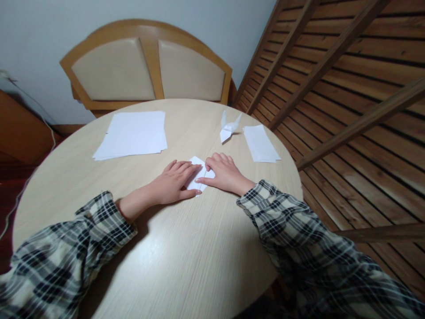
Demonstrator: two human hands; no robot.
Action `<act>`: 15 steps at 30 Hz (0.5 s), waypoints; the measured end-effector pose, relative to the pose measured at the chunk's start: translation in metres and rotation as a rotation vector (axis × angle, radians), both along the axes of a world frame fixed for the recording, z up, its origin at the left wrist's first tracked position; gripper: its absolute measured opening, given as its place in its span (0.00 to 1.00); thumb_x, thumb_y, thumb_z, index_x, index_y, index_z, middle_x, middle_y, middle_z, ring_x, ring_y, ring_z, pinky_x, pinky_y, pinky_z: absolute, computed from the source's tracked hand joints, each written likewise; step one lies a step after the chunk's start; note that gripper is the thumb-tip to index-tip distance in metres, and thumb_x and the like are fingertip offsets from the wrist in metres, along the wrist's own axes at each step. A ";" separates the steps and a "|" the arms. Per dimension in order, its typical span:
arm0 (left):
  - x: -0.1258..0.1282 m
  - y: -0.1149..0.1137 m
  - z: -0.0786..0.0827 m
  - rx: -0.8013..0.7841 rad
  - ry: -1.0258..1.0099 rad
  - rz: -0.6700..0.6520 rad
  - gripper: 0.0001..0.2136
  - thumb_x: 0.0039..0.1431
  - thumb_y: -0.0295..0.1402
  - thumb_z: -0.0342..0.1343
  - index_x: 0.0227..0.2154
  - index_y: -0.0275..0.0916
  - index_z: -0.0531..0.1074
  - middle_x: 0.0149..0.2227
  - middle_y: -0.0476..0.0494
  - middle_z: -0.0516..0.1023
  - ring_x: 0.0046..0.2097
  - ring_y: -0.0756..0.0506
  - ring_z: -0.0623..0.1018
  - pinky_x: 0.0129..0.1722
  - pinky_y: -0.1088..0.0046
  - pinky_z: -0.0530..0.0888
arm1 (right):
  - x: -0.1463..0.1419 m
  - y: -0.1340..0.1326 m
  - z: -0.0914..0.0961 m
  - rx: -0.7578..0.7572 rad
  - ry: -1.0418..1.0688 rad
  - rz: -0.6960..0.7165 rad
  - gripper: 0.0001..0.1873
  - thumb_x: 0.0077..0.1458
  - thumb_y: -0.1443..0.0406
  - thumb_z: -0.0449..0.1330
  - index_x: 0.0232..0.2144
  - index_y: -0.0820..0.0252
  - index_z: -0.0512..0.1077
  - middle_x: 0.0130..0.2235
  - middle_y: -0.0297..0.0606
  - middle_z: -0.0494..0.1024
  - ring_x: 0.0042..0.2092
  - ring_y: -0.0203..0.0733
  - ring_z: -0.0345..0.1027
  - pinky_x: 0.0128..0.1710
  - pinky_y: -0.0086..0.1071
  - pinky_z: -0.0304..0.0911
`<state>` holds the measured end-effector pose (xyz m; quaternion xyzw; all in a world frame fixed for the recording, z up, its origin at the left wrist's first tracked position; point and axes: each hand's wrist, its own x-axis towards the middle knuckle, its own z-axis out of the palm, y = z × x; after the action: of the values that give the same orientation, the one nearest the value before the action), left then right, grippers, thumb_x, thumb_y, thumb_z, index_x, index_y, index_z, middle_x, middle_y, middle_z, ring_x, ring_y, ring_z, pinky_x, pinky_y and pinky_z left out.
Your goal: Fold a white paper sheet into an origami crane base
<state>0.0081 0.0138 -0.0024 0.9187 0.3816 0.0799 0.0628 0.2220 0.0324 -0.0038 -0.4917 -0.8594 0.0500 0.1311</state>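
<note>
A small folded piece of white paper (196, 162) lies on the round pale wooden table (172, 248), mostly covered by both hands. My left hand (174, 182) lies flat on its left part with fingers stretched out together. My right hand (223, 173) presses on its right part, fingers curled down and the forefinger pointing left along the paper. Both arms wear plaid sleeves.
A stack of white sheets (133, 134) lies at the table's far left. A folded paper crane (229, 127) and a smaller pile of white paper (260, 143) sit at the far right. A padded wooden chair (149, 66) stands behind; slatted wooden boards (348, 88) lie to the right.
</note>
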 end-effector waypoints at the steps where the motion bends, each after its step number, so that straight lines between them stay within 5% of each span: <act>1: 0.000 0.000 0.000 -0.002 0.000 0.001 0.33 0.62 0.54 0.48 0.62 0.36 0.57 0.59 0.32 0.66 0.61 0.33 0.63 0.61 0.49 0.55 | 0.000 0.000 0.000 -0.003 0.000 0.001 0.24 0.50 0.42 0.60 0.33 0.56 0.66 0.41 0.38 0.69 0.46 0.48 0.60 0.45 0.38 0.51; 8: 0.001 0.000 0.001 -0.011 0.005 -0.009 0.33 0.61 0.53 0.49 0.62 0.34 0.58 0.59 0.31 0.66 0.61 0.34 0.62 0.62 0.51 0.55 | 0.001 0.000 0.001 -0.033 0.038 -0.007 0.27 0.53 0.39 0.54 0.33 0.56 0.67 0.39 0.38 0.68 0.46 0.49 0.60 0.45 0.39 0.52; 15: 0.001 0.000 0.001 -0.010 -0.005 -0.009 0.33 0.62 0.53 0.48 0.62 0.35 0.57 0.60 0.31 0.66 0.62 0.33 0.62 0.62 0.50 0.55 | -0.001 -0.004 0.002 0.029 -0.042 -0.009 0.28 0.48 0.39 0.59 0.34 0.56 0.67 0.41 0.40 0.68 0.46 0.50 0.60 0.45 0.40 0.52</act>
<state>0.0088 0.0135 -0.0011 0.9199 0.3776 0.0800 0.0689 0.2211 0.0284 -0.0022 -0.4944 -0.8604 0.0267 0.1205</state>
